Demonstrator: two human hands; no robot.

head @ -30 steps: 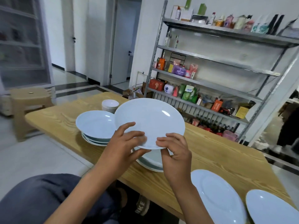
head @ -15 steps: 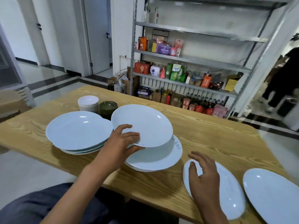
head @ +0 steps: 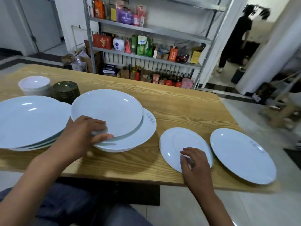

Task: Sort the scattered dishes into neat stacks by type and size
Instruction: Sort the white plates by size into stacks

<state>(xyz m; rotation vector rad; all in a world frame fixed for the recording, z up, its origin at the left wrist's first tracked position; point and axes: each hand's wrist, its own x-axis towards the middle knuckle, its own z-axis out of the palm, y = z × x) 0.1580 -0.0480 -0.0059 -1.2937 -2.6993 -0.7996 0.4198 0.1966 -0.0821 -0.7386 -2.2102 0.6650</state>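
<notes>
Right hand [head: 193,162] pinches near rim of small plate [head: 179,144]; matching plate [head: 241,154] lies just beside, rightward. Left hand [head: 83,132] grips stacked dish [head: 110,111].

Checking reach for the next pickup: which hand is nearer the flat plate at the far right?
Right. The right hand rests on the neighbouring flat plate, just left of the far-right plate. The left hand holds the deep plate on the middle stack, farther away.

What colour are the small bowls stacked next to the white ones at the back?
Dark olive green bowls, seen in the head view.
</notes>
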